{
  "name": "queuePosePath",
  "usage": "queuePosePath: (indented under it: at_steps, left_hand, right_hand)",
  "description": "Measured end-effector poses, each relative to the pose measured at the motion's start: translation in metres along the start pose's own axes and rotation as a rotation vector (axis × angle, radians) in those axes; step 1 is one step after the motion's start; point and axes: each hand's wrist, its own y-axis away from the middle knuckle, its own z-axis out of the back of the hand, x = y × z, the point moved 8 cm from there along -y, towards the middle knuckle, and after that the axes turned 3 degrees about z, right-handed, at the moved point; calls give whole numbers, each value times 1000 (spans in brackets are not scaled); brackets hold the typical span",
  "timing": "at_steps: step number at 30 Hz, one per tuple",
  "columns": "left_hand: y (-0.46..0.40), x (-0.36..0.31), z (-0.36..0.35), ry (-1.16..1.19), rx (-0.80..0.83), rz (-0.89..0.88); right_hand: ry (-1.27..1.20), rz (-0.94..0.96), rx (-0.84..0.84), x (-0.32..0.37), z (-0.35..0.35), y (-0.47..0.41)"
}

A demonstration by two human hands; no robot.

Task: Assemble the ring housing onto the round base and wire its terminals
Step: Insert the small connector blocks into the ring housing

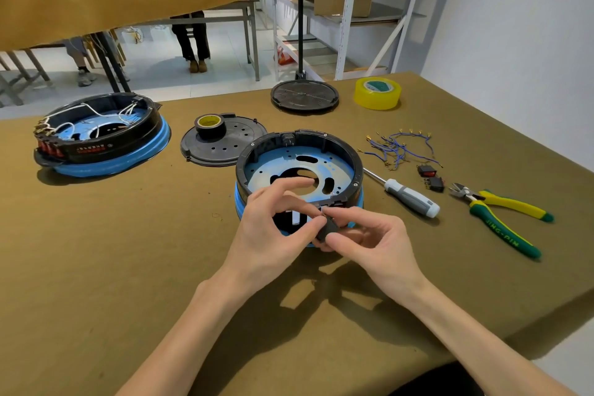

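Most of the olive-covered table [96, 267] lies bare on the near left, and its right edge runs diagonally close past the pliers [501, 219], whose green handle reads "JING-PIN". Far left sits a finished unit [99, 135], a black ring on a blue base holding white wires and a row of red switches, with red lettering too blurred to read. At centre the ring housing [299, 167] sits on the round base [360, 202], its blue floor plate showing through cut-outs. Behind lie two black discs [221, 148], one carrying a roll of black tape [210, 126], and a yellow tape roll [377, 93]. Right of the housing lie a screwdriver [408, 194], blue terminal wires [398, 148] and two loose switches [430, 177]. At the housing's near rim, the left hand [273, 228] and right hand [376, 244] both pinch a small black switch [326, 228].
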Motion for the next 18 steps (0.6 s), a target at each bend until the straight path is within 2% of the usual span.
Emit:
queuePosePath:
  at_steps: [9, 18]
  left_hand:
    - [0, 5, -1, 19, -4, 48]
    - [2, 4, -1, 47, -29, 76]
  right_hand:
    - [-57, 12, -60, 2, 5, -2]
    - [61, 37, -65, 5, 5, -2]
